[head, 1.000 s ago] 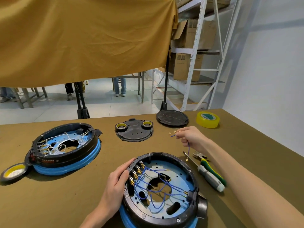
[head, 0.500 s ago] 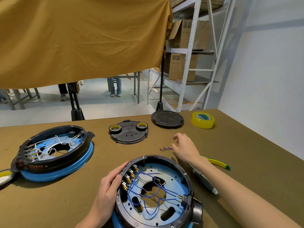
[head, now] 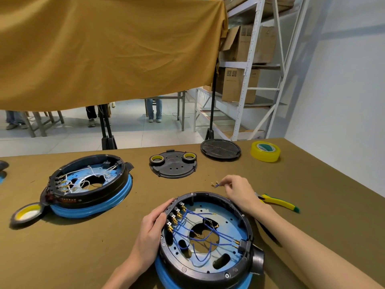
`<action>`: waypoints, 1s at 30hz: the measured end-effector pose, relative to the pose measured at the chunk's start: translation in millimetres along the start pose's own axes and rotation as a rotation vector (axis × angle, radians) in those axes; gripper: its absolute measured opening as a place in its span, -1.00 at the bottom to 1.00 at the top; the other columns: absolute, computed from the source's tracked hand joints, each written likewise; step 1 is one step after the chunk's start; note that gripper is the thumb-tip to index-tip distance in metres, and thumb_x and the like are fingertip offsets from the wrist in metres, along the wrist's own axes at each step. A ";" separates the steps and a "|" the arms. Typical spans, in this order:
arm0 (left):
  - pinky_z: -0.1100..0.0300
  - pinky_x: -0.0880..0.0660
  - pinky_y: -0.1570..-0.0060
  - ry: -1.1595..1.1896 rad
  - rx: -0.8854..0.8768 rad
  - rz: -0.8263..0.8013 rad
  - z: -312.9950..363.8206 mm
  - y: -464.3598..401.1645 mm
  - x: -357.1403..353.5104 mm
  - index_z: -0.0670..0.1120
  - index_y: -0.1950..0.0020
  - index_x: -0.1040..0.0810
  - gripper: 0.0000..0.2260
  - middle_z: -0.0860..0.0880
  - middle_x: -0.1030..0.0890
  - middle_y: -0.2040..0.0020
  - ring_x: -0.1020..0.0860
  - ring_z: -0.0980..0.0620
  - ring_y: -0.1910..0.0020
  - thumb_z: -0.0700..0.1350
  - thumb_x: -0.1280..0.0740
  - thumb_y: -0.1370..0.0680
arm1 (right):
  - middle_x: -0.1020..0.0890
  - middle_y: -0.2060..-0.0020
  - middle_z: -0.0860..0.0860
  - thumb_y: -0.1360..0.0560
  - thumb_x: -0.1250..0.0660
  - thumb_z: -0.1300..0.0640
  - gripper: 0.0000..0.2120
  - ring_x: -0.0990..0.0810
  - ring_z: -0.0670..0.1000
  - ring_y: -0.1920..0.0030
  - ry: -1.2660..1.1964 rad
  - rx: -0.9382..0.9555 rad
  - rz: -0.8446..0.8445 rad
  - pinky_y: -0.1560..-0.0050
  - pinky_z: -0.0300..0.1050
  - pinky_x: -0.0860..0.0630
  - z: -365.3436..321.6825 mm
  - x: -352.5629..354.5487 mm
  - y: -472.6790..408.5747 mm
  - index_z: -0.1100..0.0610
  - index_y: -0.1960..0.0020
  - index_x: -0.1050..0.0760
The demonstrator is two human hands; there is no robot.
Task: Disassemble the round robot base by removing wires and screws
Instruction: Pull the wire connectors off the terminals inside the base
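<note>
Head view:
Base (head: 208, 243): on table (head: 83, 247), near edge, blue wires (head: 200, 228) inside.
Left hand (head: 153, 223): fingers flat against base's left rim, not clenched.
Right hand (head: 239, 189): behind base, fingertips by loose wire (head: 215, 184); grip cannot be determined.
Pliers (head: 279, 203): right of hand.

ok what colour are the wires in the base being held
Blue wires with brass-coloured terminals, seen clearly in the head view.
</note>
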State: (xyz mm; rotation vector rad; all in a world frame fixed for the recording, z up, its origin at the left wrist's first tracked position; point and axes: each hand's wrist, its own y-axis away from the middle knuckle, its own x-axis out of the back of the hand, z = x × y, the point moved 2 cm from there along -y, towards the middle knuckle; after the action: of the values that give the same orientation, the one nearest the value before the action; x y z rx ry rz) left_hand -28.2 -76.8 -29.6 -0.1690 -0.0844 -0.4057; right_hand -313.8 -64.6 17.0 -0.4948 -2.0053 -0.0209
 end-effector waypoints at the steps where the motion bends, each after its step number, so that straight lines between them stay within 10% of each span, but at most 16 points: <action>1: -0.12 -0.46 -0.41 -0.001 0.001 -0.002 1.0 0.5 0.0 -0.01 -0.47 -0.51 -0.55 0.13 -0.64 -0.33 -0.57 0.11 -0.36 0.05 -0.17 -0.61 | -0.71 -0.06 0.01 -0.62 -0.23 0.27 -0.75 -0.63 -0.07 0.01 -0.066 0.010 0.041 -0.07 -0.12 -0.57 -6.3 4.0 6.0 0.09 -0.12 -0.67; 9: -0.08 -0.52 -0.36 0.006 0.016 -0.004 1.1 5.6 2.2 0.03 -0.48 -0.50 -0.55 0.11 -0.63 -0.35 -0.57 0.10 -0.36 0.07 -0.16 -0.61 | -0.51 0.05 -0.11 -0.58 -0.34 0.00 -0.88 -0.40 -0.07 -0.04 0.056 0.358 0.068 -0.09 -0.14 -0.38 -82.7 -13.8 63.8 -0.02 -0.03 -0.63; 30: -0.13 -0.40 -0.46 -0.060 -0.012 -0.011 -1.2 5.3 3.6 0.00 -0.48 -0.50 -0.54 0.07 -0.59 -0.40 -0.50 0.07 -0.43 0.04 -0.14 -0.61 | -0.73 0.23 -0.08 -0.51 -0.42 -0.01 -0.83 -0.66 -0.09 0.22 -0.097 0.159 -0.069 0.10 -0.05 -0.64 -101.4 -42.2 59.5 0.03 0.03 -0.74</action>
State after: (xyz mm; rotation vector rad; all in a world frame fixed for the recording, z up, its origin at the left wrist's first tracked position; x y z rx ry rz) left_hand -22.6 -73.6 -31.2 -0.1926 -0.1416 -0.4121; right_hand -190.1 -47.1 17.3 -0.3301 -2.0984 0.1214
